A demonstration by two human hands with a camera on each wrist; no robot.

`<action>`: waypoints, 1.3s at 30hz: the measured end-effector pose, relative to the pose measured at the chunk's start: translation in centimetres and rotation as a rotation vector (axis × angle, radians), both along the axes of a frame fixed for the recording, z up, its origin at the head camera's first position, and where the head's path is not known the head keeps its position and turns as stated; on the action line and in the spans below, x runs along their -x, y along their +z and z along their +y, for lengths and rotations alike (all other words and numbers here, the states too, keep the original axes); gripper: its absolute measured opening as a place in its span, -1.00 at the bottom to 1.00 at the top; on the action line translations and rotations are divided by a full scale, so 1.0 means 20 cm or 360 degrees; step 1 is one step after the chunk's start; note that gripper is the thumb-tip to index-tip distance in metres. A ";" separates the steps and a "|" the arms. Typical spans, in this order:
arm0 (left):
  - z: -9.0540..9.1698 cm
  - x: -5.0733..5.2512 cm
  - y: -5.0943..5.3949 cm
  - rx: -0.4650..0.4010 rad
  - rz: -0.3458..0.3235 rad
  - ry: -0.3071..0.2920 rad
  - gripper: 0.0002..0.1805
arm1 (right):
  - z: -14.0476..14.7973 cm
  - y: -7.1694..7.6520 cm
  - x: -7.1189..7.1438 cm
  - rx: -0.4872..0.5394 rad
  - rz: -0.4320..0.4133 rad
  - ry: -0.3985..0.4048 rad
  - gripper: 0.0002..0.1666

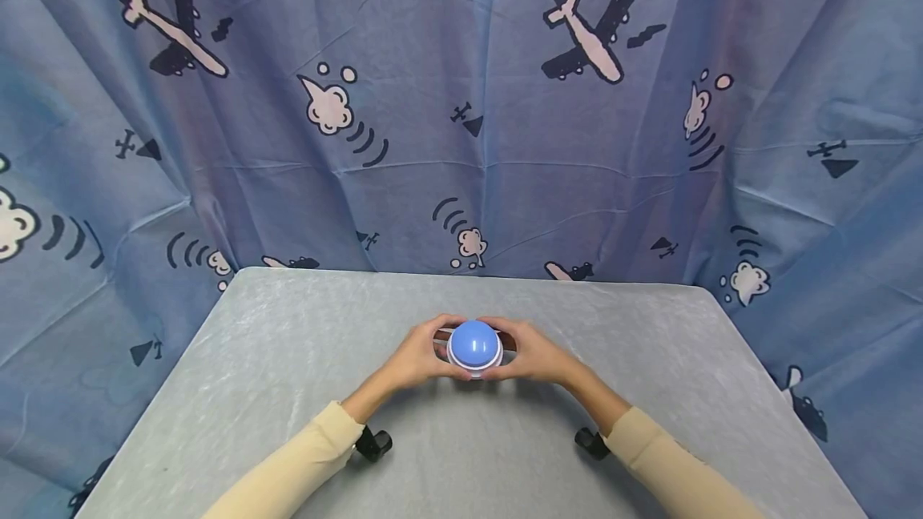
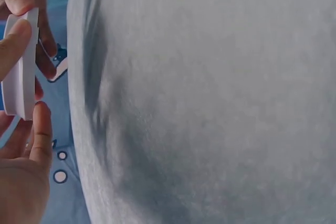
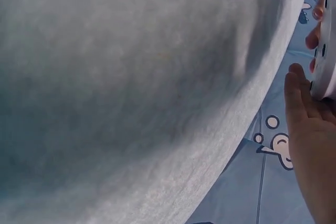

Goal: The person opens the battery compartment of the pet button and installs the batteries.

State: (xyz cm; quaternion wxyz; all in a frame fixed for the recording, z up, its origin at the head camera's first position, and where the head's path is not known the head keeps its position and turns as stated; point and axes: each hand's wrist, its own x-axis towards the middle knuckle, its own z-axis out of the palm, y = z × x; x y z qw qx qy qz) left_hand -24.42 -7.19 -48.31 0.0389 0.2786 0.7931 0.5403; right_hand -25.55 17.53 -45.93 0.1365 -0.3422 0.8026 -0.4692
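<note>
A round push button with a glossy blue dome [image 1: 474,344] and a white base [image 2: 23,77] is held between both hands, its dome facing the head camera. The left hand [image 1: 424,352] grips its left side, with the thumb at the near edge and the fingers curved round the far side. On the opposite side, the right hand [image 1: 535,354] holds it in much the same way. Both wrist views show the white base [image 3: 326,61] side-on, raised off the table, with small dark openings on its underside in the right wrist view. Part of each hand's fingers is hidden behind the button.
A grey cloth-covered table [image 1: 303,359] lies beneath the hands. Behind it hangs a blue curtain [image 1: 404,102] printed with planes and clouds. Black wrist cameras [image 1: 373,444] sit below both cream sleeves [image 1: 306,459].
</note>
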 end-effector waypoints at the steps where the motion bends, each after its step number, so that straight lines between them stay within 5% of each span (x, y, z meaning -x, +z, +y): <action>1: 0.00 0.00 0.00 -0.0003 -0.0007 0.0004 -0.11 | 0.00 -0.03 0.02 -0.0013 -0.0003 0.0003 -0.02; 14: -0.01 0.03 -0.02 0.0091 -0.0018 -0.0068 -0.22 | 0.03 -0.07 0.04 -0.0074 0.0037 -0.0081 -0.10; 23: 0.00 0.05 -0.02 0.0242 0.0099 -0.0060 -0.25 | 0.04 -0.05 0.05 -0.0270 0.0189 -0.0084 -0.07; 39: 0.02 0.08 -0.06 0.0328 0.0153 -0.0046 -0.25 | 0.02 -0.09 0.10 -0.0410 0.0114 -0.0057 -0.08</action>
